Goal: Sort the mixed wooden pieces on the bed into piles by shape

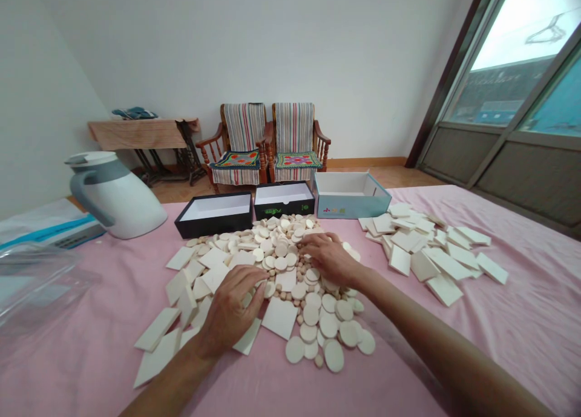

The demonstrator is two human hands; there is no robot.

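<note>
My left hand (pixel 235 308) rests over the left part of a mixed pile of pale wooden pieces, its fingers curled round something near a round disc. My right hand (pixel 327 258) lies on the pile's right side, fingers bent down among the pieces; what its fingertips touch is hidden. The pile holds round discs (pixel 334 355), square tiles (pixel 280 318) and small wooden beads (pixel 318 361). Behind it stand a black box (pixel 214 224), another black box (pixel 284 208) and a light blue box (pixel 354 208), all open-topped with white insides.
A separate heap of square tiles (pixel 424 265) lies to the right on the pink cloth (pixel 408 344). At the left are a white and grey jug (pixel 124 202), a clear plastic container (pixel 39 284) and a blue and white package (pixel 68 232). Two chairs (pixel 245 126) stand beyond.
</note>
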